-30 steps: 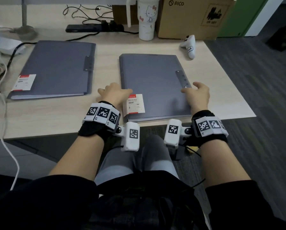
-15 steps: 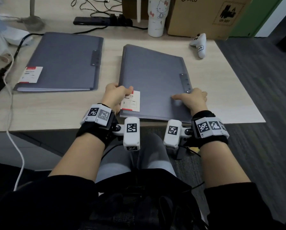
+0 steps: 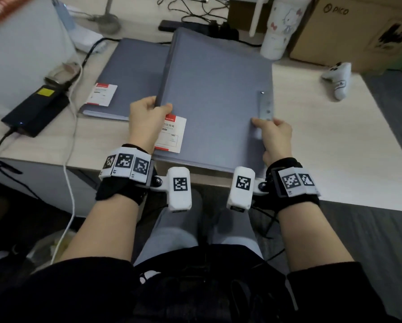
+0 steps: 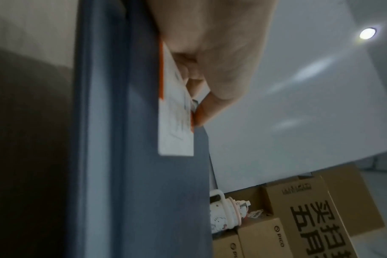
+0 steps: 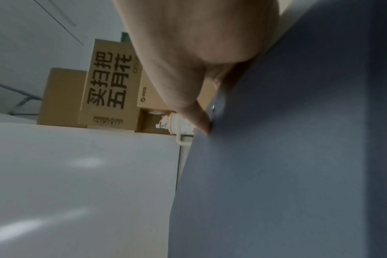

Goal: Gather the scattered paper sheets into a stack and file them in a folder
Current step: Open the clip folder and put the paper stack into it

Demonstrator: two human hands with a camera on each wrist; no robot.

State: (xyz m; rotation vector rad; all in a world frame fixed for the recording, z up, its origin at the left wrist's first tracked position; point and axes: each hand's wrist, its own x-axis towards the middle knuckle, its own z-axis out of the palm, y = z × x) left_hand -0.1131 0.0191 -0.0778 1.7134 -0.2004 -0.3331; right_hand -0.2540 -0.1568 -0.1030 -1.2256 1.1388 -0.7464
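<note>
while a second flat grey plastic folder point(image 3: 127, 75) lies on the pale wooden surface point(image 3: 335, 141) at the left, the left hand point(image 3: 146, 120) grips the left edge of the closed grey plastic folder point(image 3: 214, 89), lifted and tilted off the surface's near edge, thumb beside its white-and-red label point(image 3: 172, 134); the right hand point(image 3: 275, 138) pinches the right edge below the metal clasp strip point(image 3: 265, 104).

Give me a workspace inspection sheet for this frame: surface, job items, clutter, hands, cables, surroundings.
Surface: light wood desk.
Job's things: held grey folder, far end raised; second grey folder flat behind; loose sheets: nothing seen.
Clutter: white controller, cartoon tumbler, black power brick.
Grippers: left hand grips the folder's left edge; right hand grips its right edge.
Cables: white cable hangs over the desk edge.
Surroundings: cardboard box, grey carpet.
</note>
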